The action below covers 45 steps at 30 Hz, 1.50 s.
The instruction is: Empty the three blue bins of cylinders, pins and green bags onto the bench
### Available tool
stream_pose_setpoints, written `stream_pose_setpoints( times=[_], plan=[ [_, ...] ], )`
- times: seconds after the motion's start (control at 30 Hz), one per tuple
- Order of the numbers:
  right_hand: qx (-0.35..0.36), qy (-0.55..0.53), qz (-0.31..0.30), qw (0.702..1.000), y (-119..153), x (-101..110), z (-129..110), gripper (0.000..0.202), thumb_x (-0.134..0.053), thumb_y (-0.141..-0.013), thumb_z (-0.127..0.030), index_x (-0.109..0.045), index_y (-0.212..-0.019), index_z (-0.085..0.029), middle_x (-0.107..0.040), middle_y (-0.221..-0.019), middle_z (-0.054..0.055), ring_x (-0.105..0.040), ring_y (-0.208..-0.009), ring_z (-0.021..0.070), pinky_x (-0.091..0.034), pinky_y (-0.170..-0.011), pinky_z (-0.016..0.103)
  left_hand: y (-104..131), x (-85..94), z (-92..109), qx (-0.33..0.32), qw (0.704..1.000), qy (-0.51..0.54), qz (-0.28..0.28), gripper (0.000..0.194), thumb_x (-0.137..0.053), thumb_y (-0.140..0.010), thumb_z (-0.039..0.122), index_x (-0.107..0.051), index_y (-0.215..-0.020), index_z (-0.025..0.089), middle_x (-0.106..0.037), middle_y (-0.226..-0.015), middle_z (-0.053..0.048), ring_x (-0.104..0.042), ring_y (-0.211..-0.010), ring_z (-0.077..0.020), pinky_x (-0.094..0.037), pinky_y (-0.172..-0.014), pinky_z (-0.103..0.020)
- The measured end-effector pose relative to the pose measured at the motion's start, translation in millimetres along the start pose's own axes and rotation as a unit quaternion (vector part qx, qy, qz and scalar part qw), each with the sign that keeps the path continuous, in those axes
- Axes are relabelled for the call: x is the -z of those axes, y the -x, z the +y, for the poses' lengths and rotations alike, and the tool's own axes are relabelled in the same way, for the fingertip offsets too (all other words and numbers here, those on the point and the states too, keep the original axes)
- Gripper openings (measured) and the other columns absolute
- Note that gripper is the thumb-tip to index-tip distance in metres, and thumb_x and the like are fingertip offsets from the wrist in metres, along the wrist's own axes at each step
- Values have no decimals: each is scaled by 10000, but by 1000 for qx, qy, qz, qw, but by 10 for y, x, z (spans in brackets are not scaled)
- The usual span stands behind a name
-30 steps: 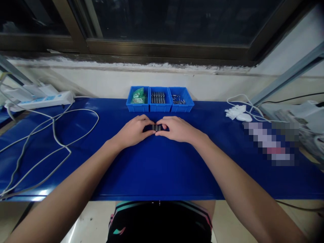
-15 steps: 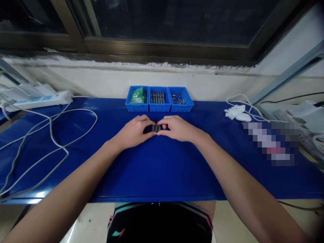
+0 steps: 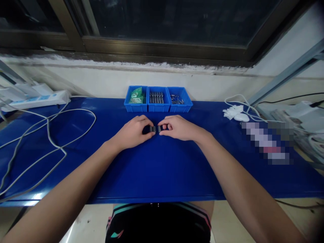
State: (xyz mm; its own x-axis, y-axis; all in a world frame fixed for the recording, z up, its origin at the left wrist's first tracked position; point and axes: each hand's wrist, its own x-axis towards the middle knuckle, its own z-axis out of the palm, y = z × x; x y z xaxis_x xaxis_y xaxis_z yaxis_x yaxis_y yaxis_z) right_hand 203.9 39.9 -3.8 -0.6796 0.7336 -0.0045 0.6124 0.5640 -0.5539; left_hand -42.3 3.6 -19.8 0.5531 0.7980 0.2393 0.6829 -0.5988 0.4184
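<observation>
Hands [image 3: 155, 130] knuckles-up, fingertips pinched on small dark parts [image 3: 155, 129] between them.

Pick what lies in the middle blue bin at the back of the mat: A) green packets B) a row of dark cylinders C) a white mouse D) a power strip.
B: the middle blue bin holds a row of dark cylinders, with green packets in the bin to its left.
</observation>
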Motion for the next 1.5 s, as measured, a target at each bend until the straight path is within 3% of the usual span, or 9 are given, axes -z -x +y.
stream_pose_setpoints(
  times=[0.13, 1.17, 1.5],
  plan=[
    [-10, 2, -2, 1000, 10, 12, -23, 414, -746, -877, -423, -747, -1235, -215, -702, -1041, 60, -603, -825, 182, -478, -769, 353, 9, 4, -5, 3, 1000, -8, 2, 212, -662, -954, 370, -702, -1066, 194, -699, -1142, -92, -651, -1086, -283, -525, -984, -468],
    [10, 4, 12, 1000, -5, -66, -6, 219, -683, -928, -413, -750, -1017, -224, -615, -901, 25, -560, -779, 166, -409, -725, 335, 29, 14, 9, 9, 1000, -8, 6, 209, -684, -929, 382, -686, -1014, 190, -691, -1083, -87, -643, -1041, -278, -516, -957, -462],
    [6, 9, 11, 1000, -6, -71, -9, 234, -685, -936, -393, -754, -1074, -216, -613, -910, 32, -553, -785, 169, -390, -719, 329, 35, 21, -1, 8, 1000, -5, 0, 234, -685, -939, 403, -690, -1022, 184, -683, -1097, -82, -640, -1055, -273, -516, -965, -453]
  ],
)
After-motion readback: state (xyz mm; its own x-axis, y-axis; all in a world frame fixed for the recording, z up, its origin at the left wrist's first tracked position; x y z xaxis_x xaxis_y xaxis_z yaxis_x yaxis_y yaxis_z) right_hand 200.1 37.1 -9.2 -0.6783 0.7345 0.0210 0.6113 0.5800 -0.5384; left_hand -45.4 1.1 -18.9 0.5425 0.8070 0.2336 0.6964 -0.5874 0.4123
